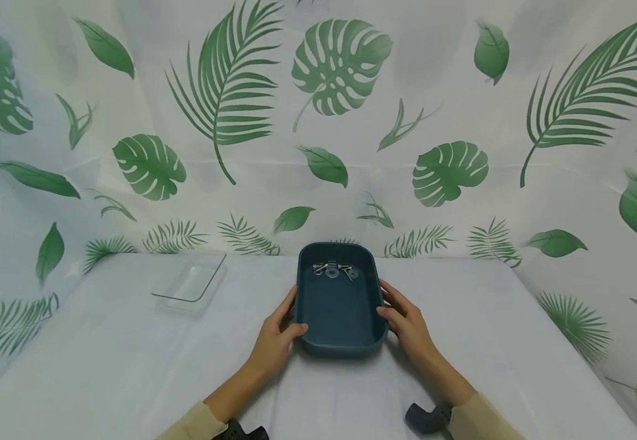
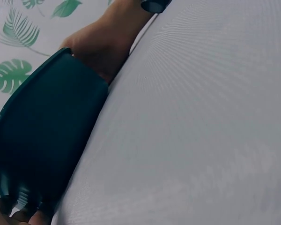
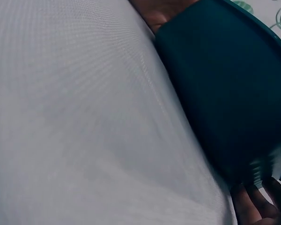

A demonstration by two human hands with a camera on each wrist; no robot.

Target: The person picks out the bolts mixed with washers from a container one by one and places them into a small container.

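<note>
A dark blue, rounded rectangular tray (image 1: 340,318) is held between both hands over the white table. My left hand (image 1: 276,339) grips its left wall, thumb on the rim and fingers along the outside. On the opposite side my right hand (image 1: 411,327) grips the right wall the same way. Several small metal pieces (image 1: 334,269), among them flat washers and what look like bolts, lie at the tray's far end. Both wrist views show the tray's outer wall (image 2: 51,122) close over the cloth, with fingertips (image 3: 253,204) against its side.
A clear rectangular container with a dark-edged rim (image 1: 211,278) stands at the back left of the white-covered table (image 1: 131,366). Behind the table hangs a leaf-patterned cloth (image 1: 362,153). Dark wrist devices (image 1: 428,418) sit by both sleeves.
</note>
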